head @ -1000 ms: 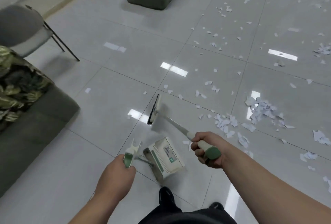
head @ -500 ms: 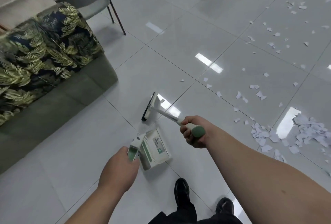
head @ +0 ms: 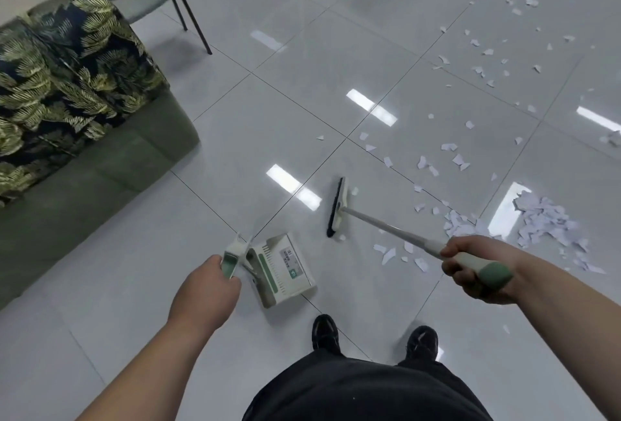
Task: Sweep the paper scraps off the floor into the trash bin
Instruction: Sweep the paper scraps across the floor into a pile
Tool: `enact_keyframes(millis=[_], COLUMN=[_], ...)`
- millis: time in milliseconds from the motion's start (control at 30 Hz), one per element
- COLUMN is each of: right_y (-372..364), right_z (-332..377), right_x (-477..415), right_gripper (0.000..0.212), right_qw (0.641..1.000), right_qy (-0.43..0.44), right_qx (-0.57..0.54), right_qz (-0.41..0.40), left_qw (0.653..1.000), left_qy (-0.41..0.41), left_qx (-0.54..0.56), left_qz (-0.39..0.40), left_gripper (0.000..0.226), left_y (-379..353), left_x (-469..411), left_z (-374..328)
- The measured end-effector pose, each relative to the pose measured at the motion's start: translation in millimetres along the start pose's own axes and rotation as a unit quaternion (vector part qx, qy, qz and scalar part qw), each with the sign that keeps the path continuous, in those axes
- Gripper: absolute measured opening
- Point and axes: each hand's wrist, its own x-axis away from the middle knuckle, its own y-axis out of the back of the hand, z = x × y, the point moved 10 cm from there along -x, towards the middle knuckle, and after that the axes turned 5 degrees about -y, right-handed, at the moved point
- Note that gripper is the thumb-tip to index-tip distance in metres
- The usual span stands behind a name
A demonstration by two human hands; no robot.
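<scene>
My left hand (head: 205, 289) grips the handle of the white-and-green plastic dustpan (head: 285, 269). My right hand (head: 470, 269) clenches the white broom (head: 386, 224) by its green grip. The white paper scraps (head: 544, 219) lie mostly at 3 o'clock of the brush head (head: 337, 207), on the glossy grey tiled floor (head: 268, 118). A hard stroke would likely scatter them past the pan or under its lip.

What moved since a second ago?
The right hand swung the broom out to the right, toward the paper scraps. Nothing was grabbed or let go: the left hand still holds the dustpan by its handle, and the scraps lie unswept.
</scene>
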Motion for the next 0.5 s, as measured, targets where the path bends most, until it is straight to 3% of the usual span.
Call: enact_keyframes(millis=[333, 500], right_y=[63, 129], right_z=[-25, -40], right_x=[-4, -26], right_gripper=[0.036, 0.025], right_qw=[0.996, 0.996], right_qy=[0.002, -0.03], right_qx=[-0.003, 0.024], right_qz=[0.086, 0.076], left_qw=[0.999, 0.999], left_qy=[-0.005, 0.006], left_qx=[-0.034, -0.043], left_qz=[0.005, 0.005], left_gripper=[0.006, 0.007], left_y=[-36, -66], left_x=[32, 66], left_z=[-55, -102])
